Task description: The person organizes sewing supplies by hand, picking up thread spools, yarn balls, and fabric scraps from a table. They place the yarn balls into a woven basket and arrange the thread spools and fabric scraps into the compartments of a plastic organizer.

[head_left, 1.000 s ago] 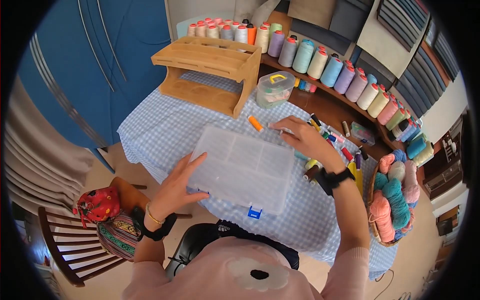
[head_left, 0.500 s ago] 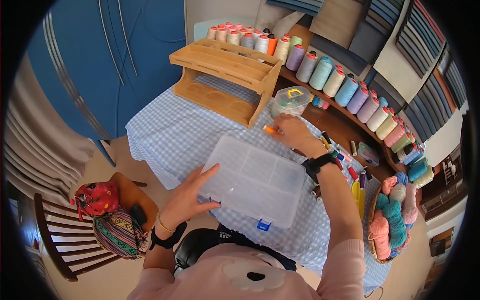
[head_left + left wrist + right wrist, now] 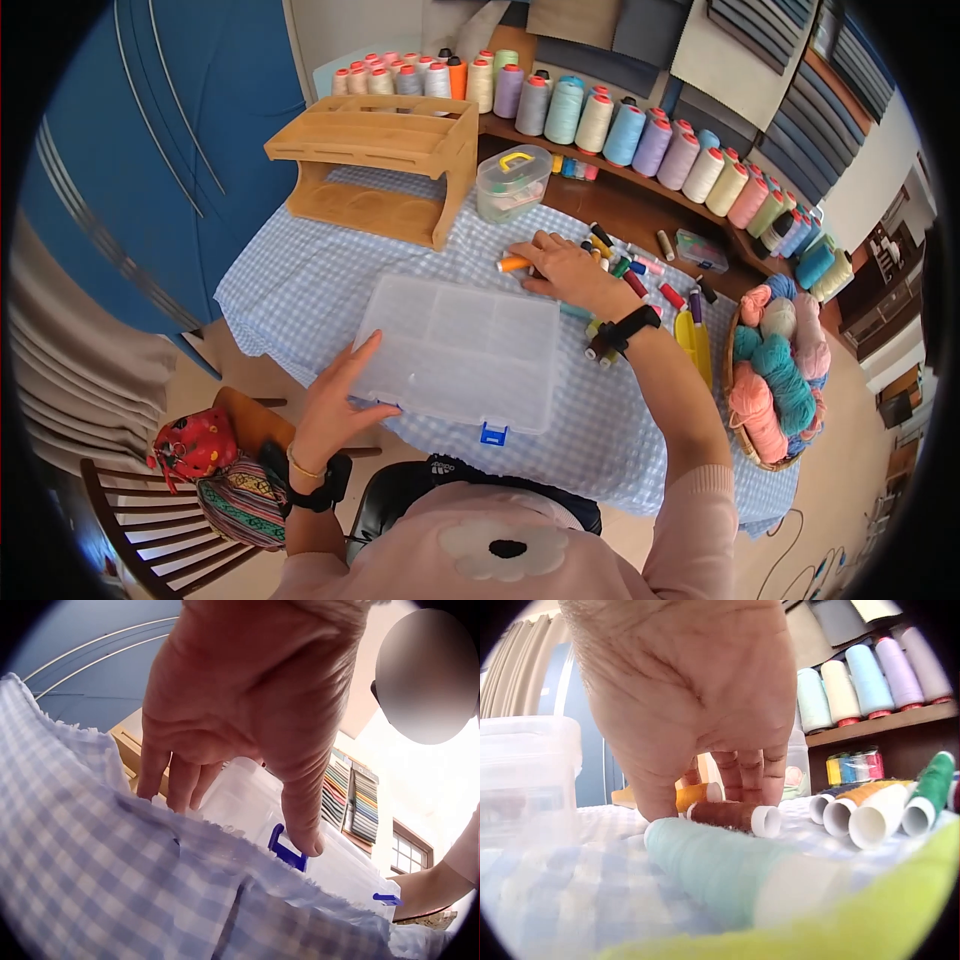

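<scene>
In the head view a clear divided plastic box (image 3: 455, 350) with blue latches lies closed on the checked cloth. My left hand (image 3: 340, 400) rests on its near left corner, fingers spread. The left wrist view puts the thumb of that hand (image 3: 255, 712) by a blue latch (image 3: 289, 849). Beyond the box's far right corner, my right hand (image 3: 565, 270) holds an orange thread spool (image 3: 514, 263) between thumb and fingers. In the right wrist view a brown spool (image 3: 731, 817) lies below the right hand (image 3: 690, 690), with a pale teal spool (image 3: 712, 870) nearer the camera.
Several loose spools (image 3: 635, 285) and a yellow tray (image 3: 692, 345) lie right of the box. A wooden rack (image 3: 375, 165) and a lidded tub (image 3: 513, 185) stand behind. A yarn basket (image 3: 738, 400) sits at the right; thread cones (image 3: 625, 135) line the shelf.
My right hand has come down on the orange spool, which has shifted right and turned more level. My left hand stays at the box corner. The head view has swung about.
</scene>
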The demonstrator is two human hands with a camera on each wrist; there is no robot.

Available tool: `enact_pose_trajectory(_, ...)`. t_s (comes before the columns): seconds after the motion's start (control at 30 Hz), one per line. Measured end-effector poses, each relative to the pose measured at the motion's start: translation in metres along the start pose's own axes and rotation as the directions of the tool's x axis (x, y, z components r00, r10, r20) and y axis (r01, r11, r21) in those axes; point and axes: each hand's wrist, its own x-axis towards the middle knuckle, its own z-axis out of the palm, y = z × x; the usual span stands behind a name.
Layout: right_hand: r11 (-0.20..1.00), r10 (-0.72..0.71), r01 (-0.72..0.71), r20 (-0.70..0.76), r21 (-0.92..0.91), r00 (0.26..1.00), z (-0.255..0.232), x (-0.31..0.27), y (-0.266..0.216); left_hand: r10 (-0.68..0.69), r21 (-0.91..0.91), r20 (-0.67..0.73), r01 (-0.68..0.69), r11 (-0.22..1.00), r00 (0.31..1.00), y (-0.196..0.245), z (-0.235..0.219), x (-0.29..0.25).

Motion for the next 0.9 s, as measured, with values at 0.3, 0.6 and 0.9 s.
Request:
enact_pose_trajectory(0.3, 0.998, 0.032, -0.029, 0.045, -0.062, 0.998, 0.014, -0.001, -0.001, -0.037, -0.020, -0.080, 0.036, 0.999, 0.996, 0.022, -0.001, -0.004)
enact_pose_trajectory(0.6, 0.990, 0.044, -0.038, 0.041, -0.132, 0.998, 0.006, -0.007, -0.001, -0.066, -0.246, -0.084, 0.044, 0.968, 0.994, 0.010, 0.006, -0.010)
enact_pose_trajectory(0.9, 0.990, 0.115, -0.117, -0.027, -0.073, 0.993, -0.027, -0.053, 0.019, -0.083, -0.300, -0.088, 0.053, 0.952, 0.993, 0.009, 0.014, -0.002)
